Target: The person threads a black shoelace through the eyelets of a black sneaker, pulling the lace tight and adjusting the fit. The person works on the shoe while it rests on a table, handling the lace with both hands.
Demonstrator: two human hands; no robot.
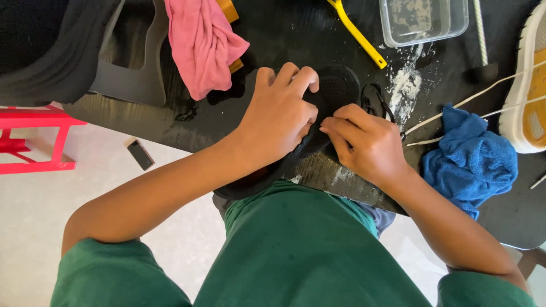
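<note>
Shoe: black shoe [335,91] lies on the dark bench [296,34] right at its near edge, toe pointing away from the person, so both hands can work on it close to the body.
Left hand: left hand [278,116] is curled over the top of the shoe, fingers bent and clamped on its upper, seemingly pinning it so it does not slide.
Right hand: right hand [364,142] is closed in a pinch at the shoe's side, fingertips meeting the left hand's; what exactly it pinches is hidden, probably part of the upper or lace.
Lace: black lace [375,99] loops loose just beside the right hand, lying on the bench next to the shoe.
Cloths: pink cloth [199,45] is heaped at the far left, blue cloth [469,162] bunched to the right, both within reach but touched by neither hand.
Powder and tub: white powder [405,85] is spilled below a clear plastic tub [424,20], well past the shoe.
Brush handle: yellow handle [358,35] lies slanted near the tub.
Other shoe: white and tan sneaker [526,85] sits at the right edge, its white laces [466,102] trailing toward the middle.
Floor: small dark phone [140,154] lies on the pale floor beside a red stool [34,139].
</note>
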